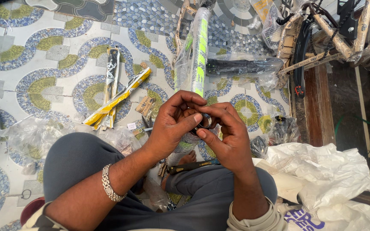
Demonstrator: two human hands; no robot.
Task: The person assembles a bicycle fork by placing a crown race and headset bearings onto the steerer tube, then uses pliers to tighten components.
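Both my hands meet in the middle of the view over my crossed legs. My left hand [173, 124], with a metal bracelet on its wrist, and my right hand [227, 134] together pinch a small dark metal ring [205, 121] between thumbs and fingertips. Just beyond the hands a bicycle frame tube [199, 51], white and green under clear plastic wrap, runs away from me across the tiled floor. A dark hand tool [189, 167] lies by my bare foot below the hands.
Yellow and black wrapped parts [115, 96] lie on the patterned tiles at left. Crumpled clear and white plastic bags [322, 171] pile at right. More wrapped bicycle frames and a black part [240, 66] crowd the upper right by a wooden threshold. Small packets litter the floor near my knees.
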